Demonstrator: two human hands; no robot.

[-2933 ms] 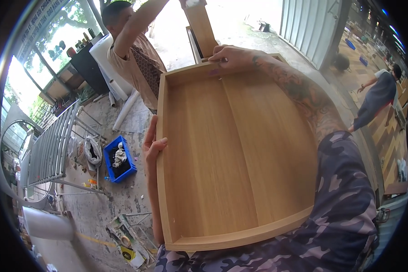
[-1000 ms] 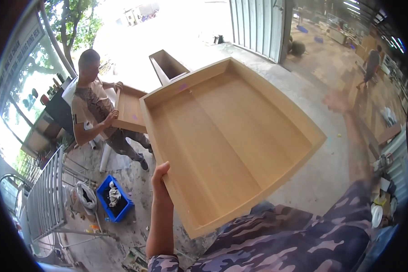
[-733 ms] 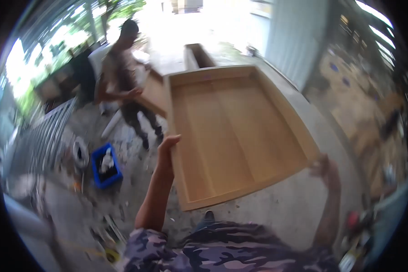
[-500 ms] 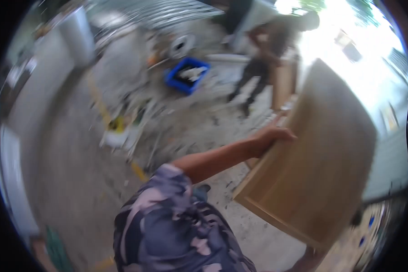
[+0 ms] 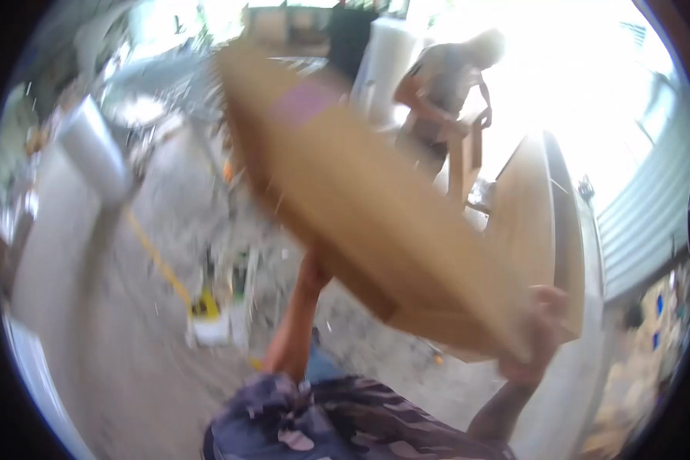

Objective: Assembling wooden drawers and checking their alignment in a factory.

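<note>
A long light-brown wooden panel [image 5: 376, 195] with a raised edge slants across the middle, held up off the floor and smeared by motion. A pinkish patch marks its far upper end. My left hand [image 5: 315, 271] grips its lower left edge, the fingers partly hidden beneath the wood. At the near right end, my right hand [image 5: 533, 330] is closed round the corner, its outline blurred. Just beyond that hand stands a second tall wooden piece [image 5: 525, 218], like an open cabinet box.
A co-worker [image 5: 441, 88] bends over a narrow wooden piece [image 5: 460, 165] ahead. A silver-grey roll [image 5: 93, 149] stands far left. Scraps and a yellow item [image 5: 205, 304] lie on the concrete floor beside a yellow line [image 5: 157, 257]. Assorted stuff [image 5: 644, 368] sits at right.
The panel seen upright at the right now slants across the middle, reaching further left. My right hand has come into view on its near end. The view has shifted, and the blue crate is no longer visible.
</note>
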